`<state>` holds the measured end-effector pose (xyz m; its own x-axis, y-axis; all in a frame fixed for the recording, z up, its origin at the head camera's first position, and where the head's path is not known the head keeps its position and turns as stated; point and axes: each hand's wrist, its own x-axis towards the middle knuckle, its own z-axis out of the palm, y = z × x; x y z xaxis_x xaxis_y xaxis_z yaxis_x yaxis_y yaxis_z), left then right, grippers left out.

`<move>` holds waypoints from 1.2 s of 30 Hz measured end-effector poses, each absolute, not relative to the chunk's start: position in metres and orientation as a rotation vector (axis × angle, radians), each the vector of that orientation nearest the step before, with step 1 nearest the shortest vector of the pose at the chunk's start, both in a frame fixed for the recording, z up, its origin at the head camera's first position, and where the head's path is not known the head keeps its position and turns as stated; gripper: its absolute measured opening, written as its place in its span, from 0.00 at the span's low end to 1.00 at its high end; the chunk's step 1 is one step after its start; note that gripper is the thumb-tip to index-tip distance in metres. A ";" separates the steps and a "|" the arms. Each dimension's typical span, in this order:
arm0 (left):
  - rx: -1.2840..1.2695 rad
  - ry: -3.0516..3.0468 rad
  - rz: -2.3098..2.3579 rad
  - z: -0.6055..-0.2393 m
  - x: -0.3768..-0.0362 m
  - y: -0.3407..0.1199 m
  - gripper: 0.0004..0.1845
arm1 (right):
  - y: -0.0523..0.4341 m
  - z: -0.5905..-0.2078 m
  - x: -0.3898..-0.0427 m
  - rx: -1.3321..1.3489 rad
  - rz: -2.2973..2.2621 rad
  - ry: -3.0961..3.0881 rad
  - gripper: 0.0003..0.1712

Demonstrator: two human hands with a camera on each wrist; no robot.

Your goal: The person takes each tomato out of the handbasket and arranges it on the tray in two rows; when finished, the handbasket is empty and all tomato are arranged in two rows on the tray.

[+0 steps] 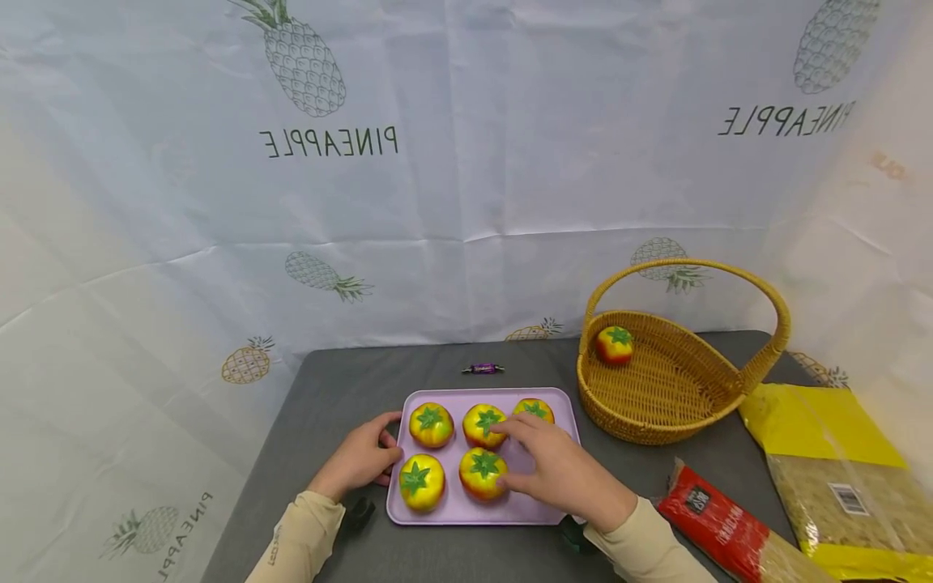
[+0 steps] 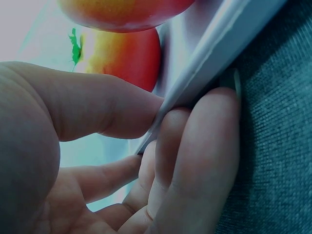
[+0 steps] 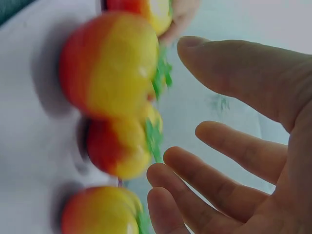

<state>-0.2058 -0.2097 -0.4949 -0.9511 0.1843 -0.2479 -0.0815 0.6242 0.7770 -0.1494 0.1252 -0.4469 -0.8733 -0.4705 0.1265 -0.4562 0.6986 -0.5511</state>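
A lilac tray [image 1: 446, 512] on the grey table carries several yellow-red toy tomatoes with green tops. My left hand [image 1: 382, 453] grips the tray's left edge. In the left wrist view the thumb lies on top of the rim [image 2: 204, 73] and the fingers [image 2: 195, 146] curl underneath, with a tomato [image 2: 129, 56] just beyond. My right hand [image 1: 510, 453] hovers over the right part of the tray with its fingers spread, beside the front middle tomato [image 1: 483, 474] and the back middle one [image 1: 483, 423]. The right wrist view shows this hand [image 3: 185, 107] open close to a tomato [image 3: 112, 66], holding nothing.
A wicker basket [image 1: 678, 405] with a tall handle stands right of the tray and holds one tomato [image 1: 615, 345]. A small purple candy [image 1: 483, 369] lies behind the tray. A red packet [image 1: 717, 522] and a yellow bag [image 1: 831, 461] lie at the right front.
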 end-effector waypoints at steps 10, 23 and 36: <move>0.074 2.551 1.266 -0.497 -0.206 -0.215 0.36 | 0.188 -0.422 -0.180 -0.539 -1.010 2.978 0.35; 0.079 2.539 1.278 -0.496 -0.202 -0.217 0.36 | 0.286 -0.411 -0.234 -0.270 -1.034 2.968 0.42; 0.117 2.525 1.286 -0.501 -0.205 -0.214 0.37 | 0.322 -0.423 -0.275 -0.170 -1.091 2.815 0.44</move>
